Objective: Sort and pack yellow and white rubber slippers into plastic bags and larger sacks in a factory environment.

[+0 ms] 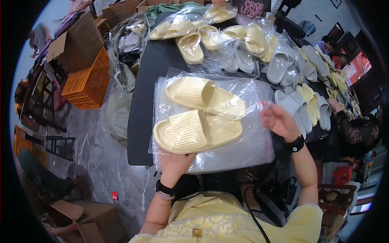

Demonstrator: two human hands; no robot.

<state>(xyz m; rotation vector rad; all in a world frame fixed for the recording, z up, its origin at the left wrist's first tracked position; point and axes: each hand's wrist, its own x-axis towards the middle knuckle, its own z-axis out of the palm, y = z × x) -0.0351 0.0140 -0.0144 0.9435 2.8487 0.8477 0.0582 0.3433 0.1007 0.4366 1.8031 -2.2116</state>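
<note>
A pair of pale yellow slide slippers [184, 129] lies side by side in a clear plastic bag, toes to the left. At the near edge, my left hand [175, 164] grips the bagged pair from below; its fingers are hidden beneath the slippers. Under them is a stack of flat clear plastic bags [259, 146] on the black table [139, 133]. To the right, my right hand [279, 120] is raised beside the bag's open-looking end, fingers loosely bent and apart, with nothing visible in them.
Bagged yellow slippers [190, 46] and grey slippers [279, 67] crowd the table's far side. More slippers [306, 103] lie at right, near a co-worker's hand [334, 105]. An orange basket [87, 85] and a cardboard box [97, 220] stand on the floor at left.
</note>
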